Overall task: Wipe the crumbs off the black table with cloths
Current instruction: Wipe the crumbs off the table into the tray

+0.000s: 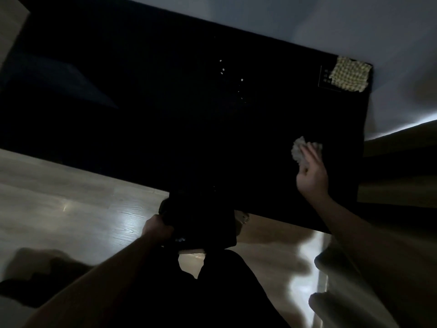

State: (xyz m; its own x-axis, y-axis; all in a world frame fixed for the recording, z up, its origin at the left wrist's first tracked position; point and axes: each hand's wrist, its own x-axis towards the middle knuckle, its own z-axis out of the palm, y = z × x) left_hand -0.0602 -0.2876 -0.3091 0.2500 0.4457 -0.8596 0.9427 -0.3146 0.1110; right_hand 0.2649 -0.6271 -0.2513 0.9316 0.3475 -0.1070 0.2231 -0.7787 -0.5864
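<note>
The right hand (312, 176) clamps a soft, crumpled cloth (300, 150) bunched on the black counter (165, 126); left hand (157, 229) grips something dark, unidentifiable; light crumbs (222, 69) should sweep easily.

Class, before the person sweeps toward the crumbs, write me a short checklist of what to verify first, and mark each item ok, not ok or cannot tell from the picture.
1. Right hand has a cloth: ok, it grips a crumpled grey cloth on the black table.
2. Crumbs located: ok, pale crumbs lie mid-table, away from the cloth.
3. Path from cloth to crumbs free of objects: ok, as far as the dark surface shows.
4. Spare cloth at hand: ok, a yellow checked cloth lies at the far right corner.
5. Left hand ready to catch crumbs: cannot tell; it holds a dark object at the near edge.
</note>
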